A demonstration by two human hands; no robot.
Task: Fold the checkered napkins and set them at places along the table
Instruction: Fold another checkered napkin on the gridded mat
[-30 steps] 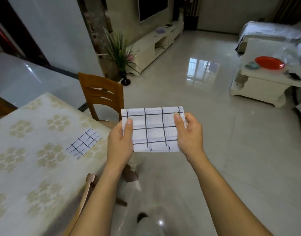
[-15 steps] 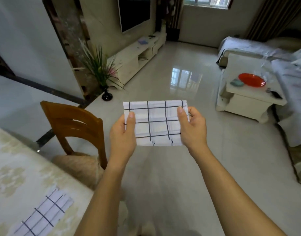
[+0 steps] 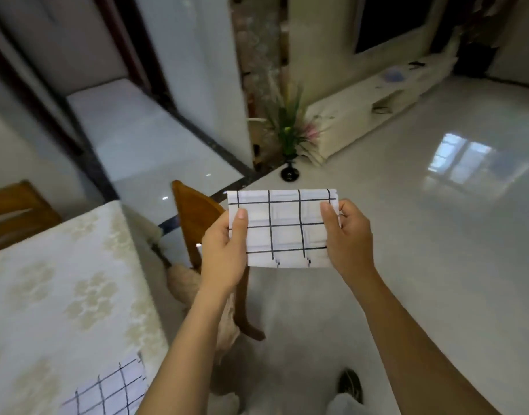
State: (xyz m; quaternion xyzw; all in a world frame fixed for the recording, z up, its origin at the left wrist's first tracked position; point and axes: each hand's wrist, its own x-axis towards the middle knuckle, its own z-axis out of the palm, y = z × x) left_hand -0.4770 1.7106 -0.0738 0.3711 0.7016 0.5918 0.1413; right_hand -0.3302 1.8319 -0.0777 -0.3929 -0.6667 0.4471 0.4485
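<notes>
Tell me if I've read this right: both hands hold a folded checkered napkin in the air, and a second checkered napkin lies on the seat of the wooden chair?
Not quite. The head view shows the second checkered napkin lying on the table, not on the wooden chair. The rest stands: the left hand and right hand hold the folded checkered napkin in the air.

Two checkered napkins, two hands, two wooden chairs, one table, one plant.
Held napkin point(image 3: 287, 229) at centre, table napkin point(image 3: 107, 390) at 7 o'clock; left hand point(image 3: 224, 253), right hand point(image 3: 350, 238); near chair point(image 3: 197, 223) and far chair point(image 3: 14, 211) at 9; table point(image 3: 47, 295) at 8; potted plant point(image 3: 290, 136) at 12.
</notes>
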